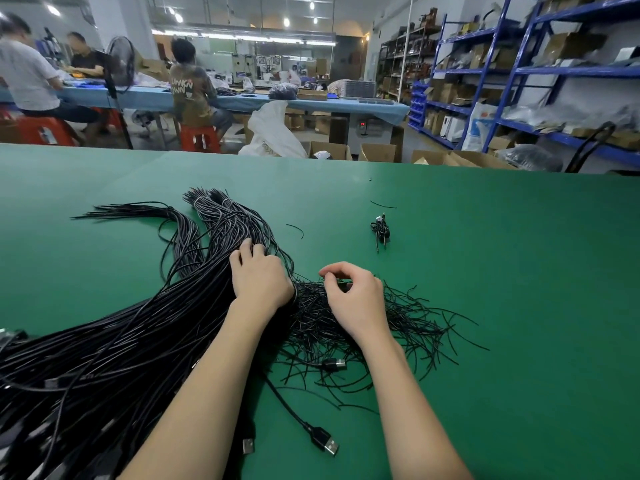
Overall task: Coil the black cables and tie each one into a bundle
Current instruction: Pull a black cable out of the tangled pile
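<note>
Black cables [138,341] by the dozen sprawl over the left half of a green worktable [519,306], the job of coiling and tying them barely begun; one small finished bundle [381,230] lies alone toward the far right of the table, well apart from the heap, and it appears to be the only one done; everything else waits loose. The long mass sweeps from the near left corner up toward the far middle, its long axis a diagonal that curves away from the camera; at the far end, two clusters of ends [211,199] are banded with pale ties and point away, while a third fan of ends splays to the far left. USB plugs lie at the near end, one plug [327,443] pointing toward the near right. A tangle of thin black twist ties [398,323] spreads just right of the heap, strands pointing every way. The left hand [259,278] rests on the cables, fingers curled down into the strands, though whether they grip one cannot be told; the right hand [356,299] hovers over the ties, thumb and forefinger bent close as if pinching one, the contact too fine to confirm; judged from this, picking out a cable and a tie is the step in hand
</note>
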A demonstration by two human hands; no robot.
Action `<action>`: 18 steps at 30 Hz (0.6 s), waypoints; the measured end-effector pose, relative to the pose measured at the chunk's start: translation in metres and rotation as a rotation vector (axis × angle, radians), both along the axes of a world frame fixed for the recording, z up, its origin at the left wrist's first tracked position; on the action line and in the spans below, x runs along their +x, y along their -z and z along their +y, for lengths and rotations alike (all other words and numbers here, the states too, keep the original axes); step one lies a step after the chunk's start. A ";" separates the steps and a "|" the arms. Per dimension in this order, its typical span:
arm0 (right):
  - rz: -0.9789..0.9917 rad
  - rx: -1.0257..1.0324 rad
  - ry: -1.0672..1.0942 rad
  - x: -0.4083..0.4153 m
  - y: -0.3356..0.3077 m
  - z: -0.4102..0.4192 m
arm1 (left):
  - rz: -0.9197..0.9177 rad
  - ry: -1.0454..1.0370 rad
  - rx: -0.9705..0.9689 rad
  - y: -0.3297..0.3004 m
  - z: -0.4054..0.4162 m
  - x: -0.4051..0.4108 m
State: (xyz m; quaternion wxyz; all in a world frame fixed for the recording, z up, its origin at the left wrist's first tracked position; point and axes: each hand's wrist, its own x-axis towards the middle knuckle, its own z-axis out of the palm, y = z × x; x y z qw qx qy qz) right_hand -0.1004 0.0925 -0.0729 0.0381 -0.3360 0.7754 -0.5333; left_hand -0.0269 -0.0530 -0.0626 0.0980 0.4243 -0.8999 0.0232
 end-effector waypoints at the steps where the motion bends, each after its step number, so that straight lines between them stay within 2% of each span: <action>1: 0.003 0.005 -0.003 0.000 0.000 0.000 | -0.010 0.002 0.002 0.000 0.000 -0.001; 7: 0.012 -0.017 -0.005 0.000 -0.001 0.000 | -0.064 0.031 0.069 -0.001 0.002 -0.003; 10: -0.034 -0.068 -0.013 0.000 -0.001 -0.001 | -0.032 0.051 0.161 -0.008 0.003 -0.003; 15: -0.088 -0.121 -0.007 0.002 -0.006 -0.005 | 0.219 0.066 0.360 -0.032 -0.005 0.003; 18: -0.170 -0.177 -0.108 0.005 -0.013 -0.007 | 0.417 0.145 0.437 -0.043 -0.005 0.007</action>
